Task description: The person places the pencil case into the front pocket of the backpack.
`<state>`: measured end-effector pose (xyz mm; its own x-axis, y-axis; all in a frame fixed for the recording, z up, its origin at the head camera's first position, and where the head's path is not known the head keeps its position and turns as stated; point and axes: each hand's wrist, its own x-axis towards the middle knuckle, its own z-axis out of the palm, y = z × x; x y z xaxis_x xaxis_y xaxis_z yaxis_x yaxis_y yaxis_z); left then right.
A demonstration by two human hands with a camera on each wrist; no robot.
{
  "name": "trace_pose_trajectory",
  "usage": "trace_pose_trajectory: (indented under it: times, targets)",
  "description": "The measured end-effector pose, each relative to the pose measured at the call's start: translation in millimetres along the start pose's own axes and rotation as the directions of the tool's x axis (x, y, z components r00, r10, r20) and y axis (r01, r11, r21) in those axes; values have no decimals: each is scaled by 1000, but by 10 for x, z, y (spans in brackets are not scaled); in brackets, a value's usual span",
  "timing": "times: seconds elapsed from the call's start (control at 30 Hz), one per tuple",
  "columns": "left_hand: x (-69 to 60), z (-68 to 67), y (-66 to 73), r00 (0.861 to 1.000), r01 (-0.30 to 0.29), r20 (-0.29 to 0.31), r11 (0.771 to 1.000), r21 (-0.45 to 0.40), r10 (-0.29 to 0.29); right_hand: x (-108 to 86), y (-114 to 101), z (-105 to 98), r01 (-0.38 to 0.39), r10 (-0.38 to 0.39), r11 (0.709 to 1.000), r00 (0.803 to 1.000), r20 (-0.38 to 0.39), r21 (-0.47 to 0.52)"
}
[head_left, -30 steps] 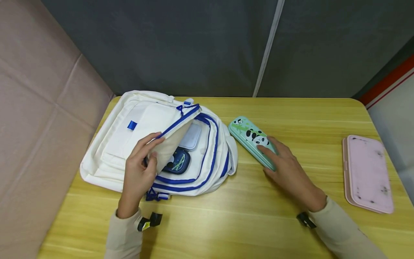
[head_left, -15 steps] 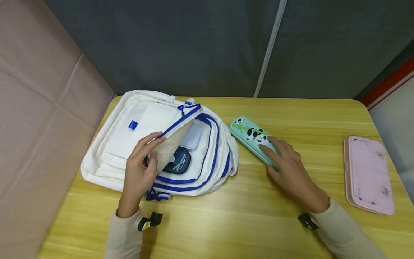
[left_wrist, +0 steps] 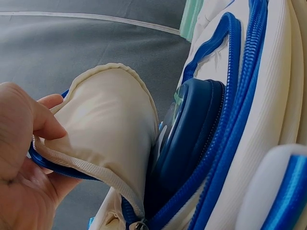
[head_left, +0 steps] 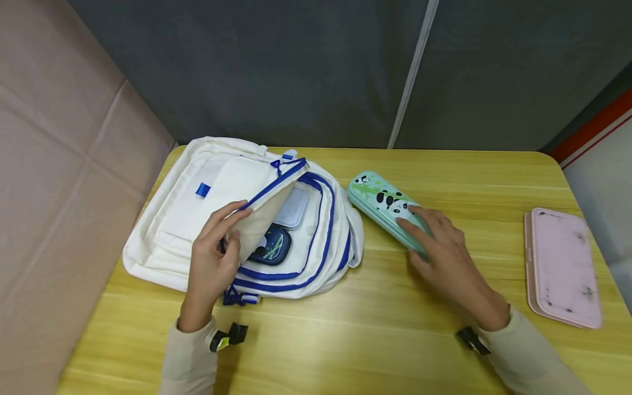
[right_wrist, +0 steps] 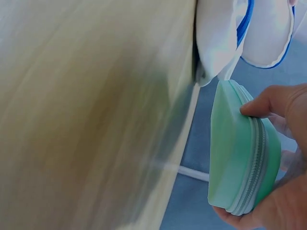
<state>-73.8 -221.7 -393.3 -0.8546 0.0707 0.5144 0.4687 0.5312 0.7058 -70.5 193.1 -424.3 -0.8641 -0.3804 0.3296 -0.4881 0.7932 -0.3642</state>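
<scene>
The right hand (head_left: 453, 262) is gripping the green case (head_left: 382, 204) at its near right end, the fingers closing round it from 2 opposite sides. The case is reaching out from those fingers toward the left and the surface's far edge, its long axis slanting, its free end pointing past the bag (head_left: 222, 181). That free end is sitting just beside the bag's right end; whether the 2 are touching, I cannot tell. In the right wrist view the case is showing clear of the surface (head_left: 355, 340), so it seems to be hanging just above it, in the middle of its width

The left hand (head_left: 211, 266) is staying well apart from the case, its fingers pinching the edge of the flap (head_left: 266, 219) and holding it up toward the surface's left edge. The opened pocket is lying between the hands, to the left of the right fingers, while the case is pointing across it rather than straight at it. Inside the pocket, the blue case (head_left: 274, 247) is lying nearer the surface's near edge and the pale box (head_left: 292, 208) farther off. The pink box (head_left: 564, 266) is resting by the surface's right edge
</scene>
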Motion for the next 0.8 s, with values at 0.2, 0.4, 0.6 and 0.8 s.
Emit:
trace_pose_trajectory:
  times: [0.2,0.4,0.6,0.8]
  targets:
    - [8,-1,9,1000,-1,5,1000,9,0,27,-116,-34,34,-34,999,999,-10,2]
    - [6,-10,21,1000,4,-3,1000,11,-4,52,-180,-33,52,-51,999,998,-39,6]
    - [9,0,12,1000,0,-1,1000,6,0,78,-275,-32,75,-74,997,997,-28,28]
    - [11,7,25,1000,-3,-2,1000,14,3,120,-390,33,162,-162,985,987,-9,62]
